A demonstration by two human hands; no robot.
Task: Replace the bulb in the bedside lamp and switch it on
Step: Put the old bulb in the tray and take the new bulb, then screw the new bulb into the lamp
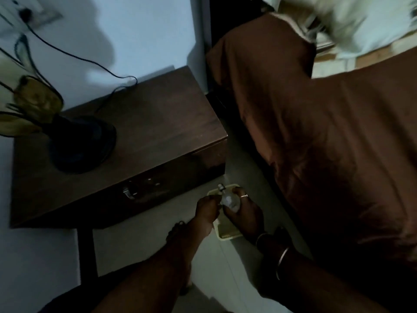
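Two forearms are reaching down from the bottom of the view toward the pale floor (pixel 228 279), a bangle (pixel 282 259) circling the right wrist. The right hand (pixel 244 211), wearing a ring (pixel 244 196), is curling closed around the glass globe of a clear light bulb (pixel 229 201). The left hand (pixel 207 208) is sitting just beside it with its fingers (pixel 215 203) bent in toward the glass; in this dim, soft view I cannot tell whether they are gripping it or only touching. The bulb is hovering low over a small pale plastic basket (pixel 226 237) lying on the floor, which the hands are largely covering. Its long axis is tilting up and away to the left, the metal base pointing toward the front of the nightstand and the rounded end sitting in the right palm. The glass is looking transparent, catching a faint highlight.

A bed draped in brown cover (pixel 316 143) is crowding the right side. To the left, the dark wooden tabletop (pixel 158 123) is carrying the bedside lamp (pixel 74 141), its black round base standing near the left edge and its yellowish shade blurring out of frame. A black cord (pixel 67 53) is trailing from behind the tabletop up the white wall (pixel 146 30) to a socket (pixel 29 14).
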